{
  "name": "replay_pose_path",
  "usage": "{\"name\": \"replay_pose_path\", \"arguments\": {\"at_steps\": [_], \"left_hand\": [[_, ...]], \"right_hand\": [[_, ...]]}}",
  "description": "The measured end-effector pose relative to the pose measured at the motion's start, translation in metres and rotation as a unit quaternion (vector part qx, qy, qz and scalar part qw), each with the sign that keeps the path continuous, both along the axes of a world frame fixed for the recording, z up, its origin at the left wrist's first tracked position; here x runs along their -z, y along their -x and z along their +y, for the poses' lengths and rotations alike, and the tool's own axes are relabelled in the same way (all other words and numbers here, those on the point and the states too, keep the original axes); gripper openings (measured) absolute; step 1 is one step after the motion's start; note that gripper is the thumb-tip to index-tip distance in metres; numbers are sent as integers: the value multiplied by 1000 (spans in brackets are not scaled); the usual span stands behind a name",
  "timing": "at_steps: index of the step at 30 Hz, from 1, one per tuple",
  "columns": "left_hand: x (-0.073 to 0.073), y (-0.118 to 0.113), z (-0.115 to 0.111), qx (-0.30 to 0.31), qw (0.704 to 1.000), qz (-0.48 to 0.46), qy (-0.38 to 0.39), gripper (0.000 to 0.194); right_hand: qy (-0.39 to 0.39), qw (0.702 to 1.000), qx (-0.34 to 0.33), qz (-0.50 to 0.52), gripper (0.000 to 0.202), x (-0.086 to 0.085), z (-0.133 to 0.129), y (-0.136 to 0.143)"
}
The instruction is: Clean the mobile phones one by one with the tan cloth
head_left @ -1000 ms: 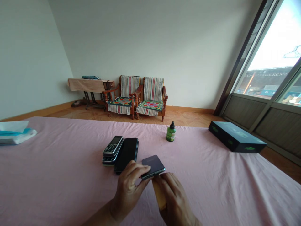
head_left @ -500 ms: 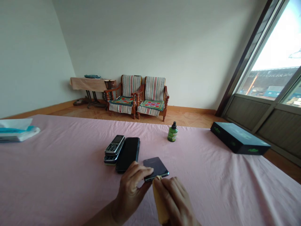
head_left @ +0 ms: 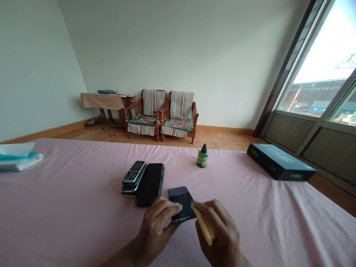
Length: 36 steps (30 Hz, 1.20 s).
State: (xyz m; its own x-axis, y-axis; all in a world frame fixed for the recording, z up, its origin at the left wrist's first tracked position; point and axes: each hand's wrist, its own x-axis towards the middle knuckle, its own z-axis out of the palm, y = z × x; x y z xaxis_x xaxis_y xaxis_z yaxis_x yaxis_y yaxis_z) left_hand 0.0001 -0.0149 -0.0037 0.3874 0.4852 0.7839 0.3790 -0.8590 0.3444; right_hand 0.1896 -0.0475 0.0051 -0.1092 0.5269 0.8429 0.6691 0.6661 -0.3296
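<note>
A dark smartphone (head_left: 180, 198) lies tilted just above the pink cloth, its near edge raised. My left hand (head_left: 157, 224) grips its left near corner between fingers and thumb. In my right hand (head_left: 219, 226) is a folded yellow cloth (head_left: 205, 224), pinched in the fingers, its tip at the phone's right edge. Left of the phone lies a black smartphone (head_left: 150, 183). Beside that, a silver-and-black keypad phone (head_left: 134, 172) rests on another keypad phone (head_left: 129, 190).
A green spray bottle (head_left: 202, 157) stands beyond the phone. On the right is a black box (head_left: 279, 162), on the far left a tissue pack (head_left: 20, 159). Pink cloth (head_left: 83, 207) covers the surface. Two chairs (head_left: 179, 118) and a small covered table (head_left: 102, 101) stand by the wall.
My right hand has moved right and slightly up with the yellow cloth, from the phone's near edge to its right edge. The phone has turned a little in my left hand.
</note>
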Motion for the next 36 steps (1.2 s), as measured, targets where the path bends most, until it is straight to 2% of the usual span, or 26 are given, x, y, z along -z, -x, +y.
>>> {"name": "replay_pose_path", "arguments": {"at_steps": [3,6,9,12,15,18,22,26,30,34,36], "left_hand": [[1,2,0,58,998,31,22,20],[3,6,3,110,989,82,59,25],[2,10,8,126,978,119,114,30],[0,14,9,118,967,149,171,31],[-2,15,6,109,954,178,213,32],[-5,16,4,109,945,191,242,40],[-9,16,2,125,933,201,272,44],[-7,17,-1,128,937,187,267,40],[0,18,-2,116,946,183,242,34],[2,18,-5,102,944,204,237,37],[1,16,-6,96,944,208,238,39]], "right_hand": [[69,993,-21,89,27,1,8,-8],[129,983,-43,121,26,5,17,-11],[212,971,-82,74,25,12,22,-8],[248,962,-113,-1,22,15,20,-2],[258,955,-130,-68,21,11,16,1],[279,946,-119,-113,25,8,13,0],[299,940,-97,-136,28,10,11,0],[295,941,-68,-149,25,15,15,3],[257,953,-33,-160,25,20,45,-1],[219,966,-29,-133,29,31,90,-4],[207,971,-23,-120,31,37,103,-3]]}}
